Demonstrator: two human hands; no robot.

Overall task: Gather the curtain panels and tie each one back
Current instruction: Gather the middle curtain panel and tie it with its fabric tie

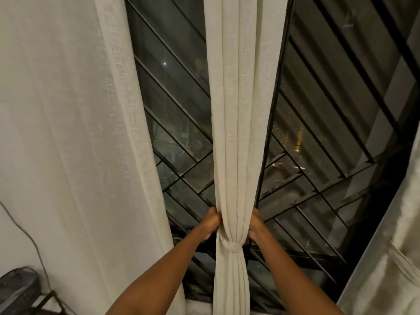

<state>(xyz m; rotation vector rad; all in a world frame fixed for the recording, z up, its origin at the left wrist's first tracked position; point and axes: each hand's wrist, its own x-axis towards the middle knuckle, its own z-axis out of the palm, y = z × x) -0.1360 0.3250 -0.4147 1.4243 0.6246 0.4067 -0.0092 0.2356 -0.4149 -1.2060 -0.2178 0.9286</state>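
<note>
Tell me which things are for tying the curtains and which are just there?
For the job:
- gathered cream linen middle curtain panel
- cream fabric tie band
- loose cream left curtain panel
- left hand
- right hand

Just there:
- black metal window grille
- dark fan
- thin dark cord

The black window grille of diagonal bars fills the middle and right of the frame, and the cream middle curtain panel hangs straight down in front of it, cinched low in the frame by a knotted tie-back of the same cloth. A second panel hangs loose along the left side (its top is out of view).
</note>
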